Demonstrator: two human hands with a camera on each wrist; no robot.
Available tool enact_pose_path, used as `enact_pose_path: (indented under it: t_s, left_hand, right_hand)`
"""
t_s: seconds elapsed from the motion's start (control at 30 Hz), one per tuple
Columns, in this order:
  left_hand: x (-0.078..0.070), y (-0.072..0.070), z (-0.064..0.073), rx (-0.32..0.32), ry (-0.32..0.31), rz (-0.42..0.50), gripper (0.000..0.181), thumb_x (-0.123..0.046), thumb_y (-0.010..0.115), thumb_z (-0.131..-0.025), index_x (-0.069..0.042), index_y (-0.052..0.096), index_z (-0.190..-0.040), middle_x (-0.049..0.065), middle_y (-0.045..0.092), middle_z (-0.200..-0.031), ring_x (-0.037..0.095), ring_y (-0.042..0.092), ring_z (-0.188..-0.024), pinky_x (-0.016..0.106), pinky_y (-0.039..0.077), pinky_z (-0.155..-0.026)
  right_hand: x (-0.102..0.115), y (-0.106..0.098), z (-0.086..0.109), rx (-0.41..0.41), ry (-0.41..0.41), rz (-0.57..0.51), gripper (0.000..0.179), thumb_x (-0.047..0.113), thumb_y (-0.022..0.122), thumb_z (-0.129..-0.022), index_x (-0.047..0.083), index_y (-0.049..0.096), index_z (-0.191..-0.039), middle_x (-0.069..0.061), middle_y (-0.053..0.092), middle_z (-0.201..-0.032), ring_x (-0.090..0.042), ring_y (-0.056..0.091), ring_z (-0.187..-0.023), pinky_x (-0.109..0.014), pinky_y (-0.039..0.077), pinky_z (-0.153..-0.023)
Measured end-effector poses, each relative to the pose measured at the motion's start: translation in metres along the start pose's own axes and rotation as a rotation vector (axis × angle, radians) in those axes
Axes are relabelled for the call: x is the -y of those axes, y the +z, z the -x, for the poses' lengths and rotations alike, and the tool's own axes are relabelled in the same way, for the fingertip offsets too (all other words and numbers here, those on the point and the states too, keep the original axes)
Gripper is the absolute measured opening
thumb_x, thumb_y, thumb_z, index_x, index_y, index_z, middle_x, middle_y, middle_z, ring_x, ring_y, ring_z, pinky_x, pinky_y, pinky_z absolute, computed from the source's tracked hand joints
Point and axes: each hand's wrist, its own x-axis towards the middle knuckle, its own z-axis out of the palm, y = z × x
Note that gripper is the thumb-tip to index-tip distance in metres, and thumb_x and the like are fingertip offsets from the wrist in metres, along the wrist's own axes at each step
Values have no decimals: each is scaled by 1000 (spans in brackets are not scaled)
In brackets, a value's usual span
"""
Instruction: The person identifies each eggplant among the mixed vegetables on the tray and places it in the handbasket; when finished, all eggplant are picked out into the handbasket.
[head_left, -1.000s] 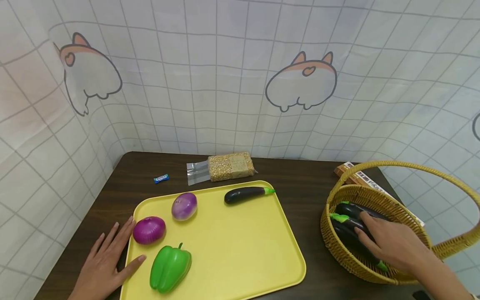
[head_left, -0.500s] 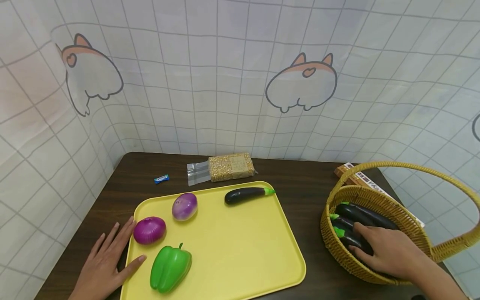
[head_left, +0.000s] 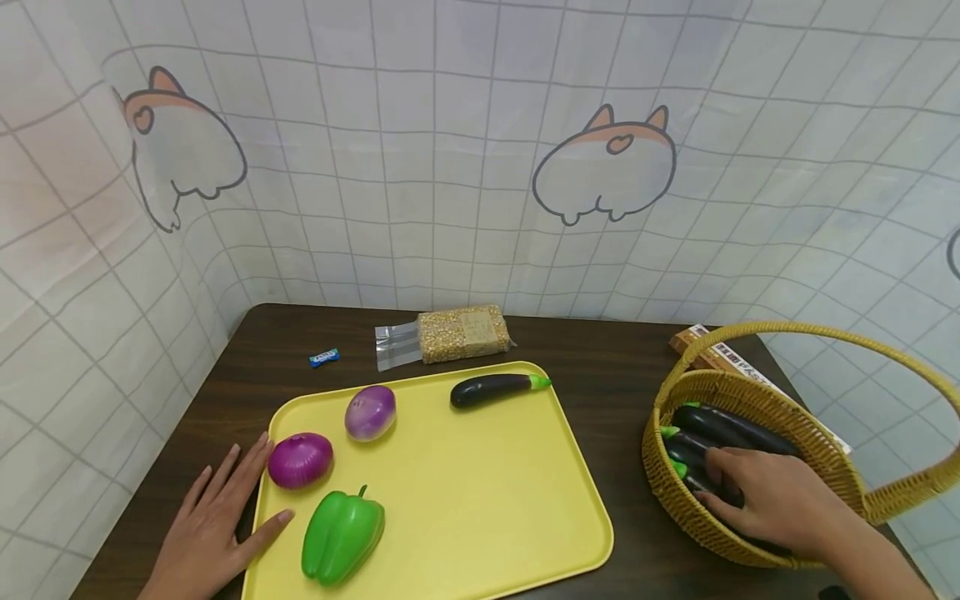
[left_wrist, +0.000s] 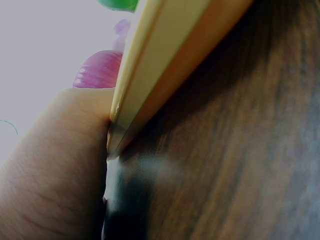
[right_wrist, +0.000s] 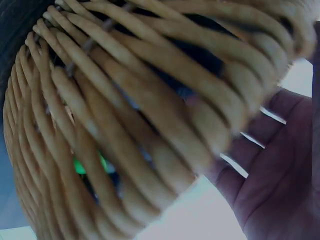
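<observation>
My right hand (head_left: 783, 500) reaches into the yellow wicker basket (head_left: 671, 512), thumb and fingers around the nearest eggplant (head_left: 699, 481), partly hidden under it. Alongside lie another eggplant (head_left: 684, 447) and a longer one (head_left: 738, 429) at the back. In the right wrist view, the basket wall (right_wrist: 150, 115) covers the fingertips. My left hand (head_left: 213, 521) rests spread at the left rim of the yellow tray (head_left: 480, 483), thumb over the edge. Close to it are a purple onion (head_left: 301, 460) and a green bell pepper (head_left: 342, 536).
Also on the tray are a round purple-and-white vegetable (head_left: 371, 413) and a small eggplant (head_left: 492, 389). Behind it lie a bag of corn kernels (head_left: 463, 334) and a blue wrapped candy (head_left: 324, 357). A long pasta box (head_left: 727, 354) sits behind the basket, whose tall handle (head_left: 832, 333) arches above.
Inside the basket, the eggplants have shifted under my right hand, and the back one shows more. The hand has moved slightly nearer and lower, its fingers now more curled. My left hand stays put.
</observation>
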Motion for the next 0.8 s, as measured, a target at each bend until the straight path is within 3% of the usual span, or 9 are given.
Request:
enact_pose_path:
  t_s: [0.17, 0.4, 0.63, 0.8]
  left_hand:
    - [-1, 0, -1, 8, -5, -5, 96, -49, 76, -95, -22, 24, -171, 2, 25, -174, 36, 18, -159, 50, -4, -127]
    - [-1, -1, 0, -10, 10, -6, 95, -47, 77, -94, -21, 27, -170, 2, 26, -173, 37, 20, -158, 50, -3, -127]
    - [0, -1, 1, 4, -2, -2, 95, -48, 76, -95, -21, 25, -170, 2, 25, -174, 38, 19, -158, 50, -4, -127]
    - [1, -1, 1, 11, -11, -5, 96, -49, 76, -95, -23, 24, -171, 1, 24, -174, 38, 18, -158, 51, -5, -127]
  right_hand:
    - [0, 0, 1, -39, -11, 32, 31, 58, 74, -95, 33, 57, -88, 22, 45, -74, 3, 40, -60, -26, 38, -50]
    - [7, -18, -1, -125, -16, 66, 32, 56, 77, -93, 32, 57, -86, 22, 48, -73, 4, 40, -58, -25, 39, -48]
    - [26, -33, -12, -315, -145, 109, 35, 41, 85, -88, 34, 51, -82, 23, 40, -72, 5, 33, -57, -22, 31, -48]
    - [44, -40, -26, -406, -222, 108, 36, 34, 86, -84, 31, 50, -81, 23, 36, -73, 4, 32, -58, -22, 30, -50]
